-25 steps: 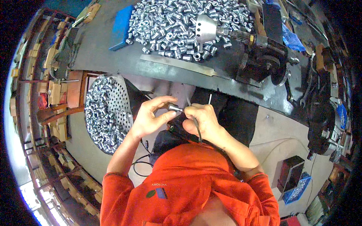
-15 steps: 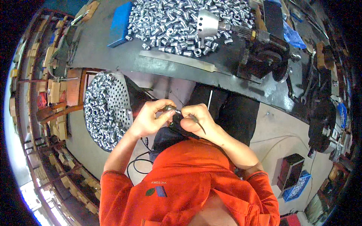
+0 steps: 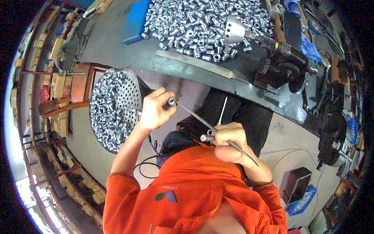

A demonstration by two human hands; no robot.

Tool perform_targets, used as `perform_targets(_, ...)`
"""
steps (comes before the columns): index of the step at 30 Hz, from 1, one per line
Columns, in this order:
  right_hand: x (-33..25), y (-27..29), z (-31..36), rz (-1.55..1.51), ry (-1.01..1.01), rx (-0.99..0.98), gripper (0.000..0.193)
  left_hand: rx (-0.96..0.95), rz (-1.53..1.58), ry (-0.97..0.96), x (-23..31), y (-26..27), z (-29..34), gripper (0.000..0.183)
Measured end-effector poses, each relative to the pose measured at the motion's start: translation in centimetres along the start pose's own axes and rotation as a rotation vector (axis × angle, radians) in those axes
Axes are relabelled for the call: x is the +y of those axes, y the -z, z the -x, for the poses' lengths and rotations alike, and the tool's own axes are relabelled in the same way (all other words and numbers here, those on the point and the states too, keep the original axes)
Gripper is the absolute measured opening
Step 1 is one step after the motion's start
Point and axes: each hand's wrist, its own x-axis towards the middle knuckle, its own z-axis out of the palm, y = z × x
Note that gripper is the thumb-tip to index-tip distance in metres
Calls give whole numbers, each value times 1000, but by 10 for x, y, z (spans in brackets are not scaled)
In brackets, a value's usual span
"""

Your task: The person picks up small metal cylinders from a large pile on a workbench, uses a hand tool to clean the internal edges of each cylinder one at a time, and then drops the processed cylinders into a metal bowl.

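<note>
My left hand (image 3: 156, 111) is closed around a small hollow metal fitting (image 3: 172, 101), its round open end facing right. In my right hand (image 3: 231, 136), closed in a fist, is a long thin grey file (image 3: 198, 118). The file slants across from beside the fitting to a pointed end past my right wrist; whether its tip touches the fitting I cannot tell. Another short metal cylinder (image 3: 206, 138) pokes out of the right fist on its left side. Both hands are above my lap, in front of the bench edge.
A perforated metal basket (image 3: 130, 91) heaped with fittings (image 3: 107, 113) stands left of my left hand. On the dark workbench (image 3: 117, 54) lie a big pile of fittings (image 3: 198, 27), a flat metal bar (image 3: 194, 62) and a geared clamp device (image 3: 286, 66). A blue bin (image 3: 302, 202) sits at lower right.
My hands have moved apart: the left slightly up, the right down and to the right. The file's length and the fitting's open end now show between them.
</note>
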Motion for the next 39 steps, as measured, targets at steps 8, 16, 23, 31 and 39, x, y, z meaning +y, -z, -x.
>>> perform_targets(8, 3, -9, -5, -11, -45, -28, 26, -27, -81, -108, -4, -2, 0, 27)
perform_targets(16, 39, -22, -18, 171, -31, -66, 29, -161, -96, -318, 13, -17, -7, 30)
perform_targets(23, 14, 0, -1, 343, 134, 101, 32, -4, -278, -244, -11, -4, -68, 26)
perform_targets(31, 21, -5, 5, 237, 43, 134, 28, 392, -9, -124, -15, 29, -223, 35)
perform_targets(39, 31, -7, 15, 275, 50, 152, 33, 229, -59, -40, -63, 106, -87, 29)
